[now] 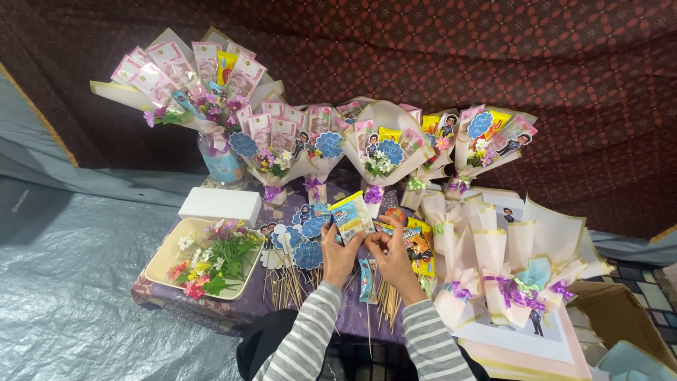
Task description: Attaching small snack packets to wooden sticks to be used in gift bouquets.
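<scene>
Above the surface (151, 293), centre: left hand (338, 255) closed on a snack packet (350, 215), held upright; right hand (392, 255) pinching at its lower edge. Skewers (285, 286) below; tray (163, 261) of flowers (211, 257) left.

Small blue-and-yellow snack packet (350, 216) — upright, tilted slightly, above the table.

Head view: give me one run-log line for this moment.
left hand: holds small blue-and-white snack packet | right hand: fingers at packet's lower edge | below: wooden skewers on low table
</scene>
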